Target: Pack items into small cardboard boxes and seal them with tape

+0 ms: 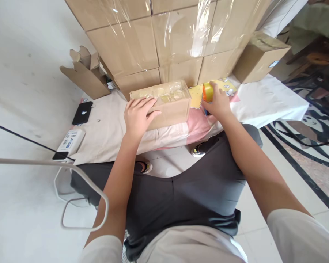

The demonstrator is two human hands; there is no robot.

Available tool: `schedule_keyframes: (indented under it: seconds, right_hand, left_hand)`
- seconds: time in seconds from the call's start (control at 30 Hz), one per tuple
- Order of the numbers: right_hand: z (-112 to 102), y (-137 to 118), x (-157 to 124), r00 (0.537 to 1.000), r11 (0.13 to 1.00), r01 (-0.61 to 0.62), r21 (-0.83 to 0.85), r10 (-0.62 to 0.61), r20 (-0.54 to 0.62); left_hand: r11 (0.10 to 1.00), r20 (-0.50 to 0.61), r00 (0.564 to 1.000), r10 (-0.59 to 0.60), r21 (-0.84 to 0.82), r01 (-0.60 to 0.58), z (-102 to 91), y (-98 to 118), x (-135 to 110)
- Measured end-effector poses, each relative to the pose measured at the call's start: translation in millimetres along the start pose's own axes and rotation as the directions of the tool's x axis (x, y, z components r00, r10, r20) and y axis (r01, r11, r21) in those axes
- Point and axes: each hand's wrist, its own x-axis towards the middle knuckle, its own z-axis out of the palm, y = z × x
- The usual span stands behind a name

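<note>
A closed cardboard box (170, 109) with clear tape over its top lies on the cloth-covered surface in front of me. My left hand (139, 115) rests on its left part, fingers stretched over the top edge and thumb along the front side. To the right of the box, my right hand (218, 102) is closed round a tape dispenser (208, 92) with a yellow roll and an orange rim. A small blue part shows under my fingers; the rest of the dispenser is hidden. Beneath it is a yellow printed patch (196, 96) on the surface.
Behind stands a tall wall of taped cardboard boxes (181, 36). An opened carton (84, 75) is at the left, another box (260, 58) at the right. A black phone-like device (82, 113) and a white power strip (71, 141) lie left. A pale cable (98, 190) loops in the foreground.
</note>
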Motion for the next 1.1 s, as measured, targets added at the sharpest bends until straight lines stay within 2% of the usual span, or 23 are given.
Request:
schedule_keyframes:
  seconds: [0.07,0.13,0.27,0.33,0.4,0.5,0.57,0.63,0.73,0.83,0.93,1.03,1.1]
  right_hand:
    - [14,2,-1,0.997,0.998,0.054,0.041,-0.052,-0.058]
    - [19,-1,-1,0.996,0.996,0.05,0.075,-0.044,-0.077]
    - [8,-1,4,0.982,0.983,-0.166,0.078,0.172,-0.078]
    - [1,4,8,0.967,0.967,-0.224,0.121,0.236,-0.094]
    - [-1,7,9,0.969,0.951,-0.227,0.209,0.243,-0.052]
    - [3,0,4,0.975,0.902,-0.221,0.37,0.213,0.062]
    - [5,-14,-5,0.979,0.853,-0.199,0.483,0.158,0.126]
    - [4,-35,-20,0.977,0.787,-0.18,0.59,0.073,0.2]
    - [-6,-72,-50,0.942,0.688,-0.205,0.696,-0.053,0.331]
    - [-16,-101,-79,0.893,0.613,-0.277,0.74,-0.12,0.434]
    - [-13,-112,-97,0.876,0.544,-0.319,0.776,-0.142,0.46]
    - [-1,-107,-103,0.896,0.505,-0.307,0.807,-0.133,0.424]
    - [6,-102,-105,0.894,0.453,-0.29,0.843,-0.187,0.407]
  left_hand:
    - [0.999,-0.04,0.999,0.033,0.027,-0.032,6.6,-11,4]
    - [0.996,-0.102,0.993,0.056,0.073,-0.049,14.8,-14,0]
    - [0.966,-0.203,0.969,0.139,0.242,-0.087,39.1,-6,-31]
    - [0.927,-0.14,0.958,0.249,0.321,-0.194,52.8,0,-51]
    - [0.897,-0.023,0.945,0.327,0.324,-0.302,64.2,3,-67]
    - [0.907,0.113,0.935,0.337,0.228,-0.354,73.9,7,-77]
    - [0.927,0.166,0.928,0.332,0.124,-0.354,75.6,14,-75]
    - [0.962,0.124,0.954,0.274,-0.024,-0.273,74.2,26,-68]
    - [0.966,-0.003,0.997,0.081,-0.247,-0.08,67.2,52,-58]
    - [0.919,0.019,0.999,0.034,-0.392,-0.024,59.1,73,-55]
    - [0.877,0.015,1.0,0.021,-0.48,-0.012,56.2,78,-58]
    - [0.889,0.001,0.999,0.038,-0.457,-0.034,58.5,72,-60]
    - [0.884,0.021,0.999,0.048,-0.467,-0.033,59.7,68,-59]
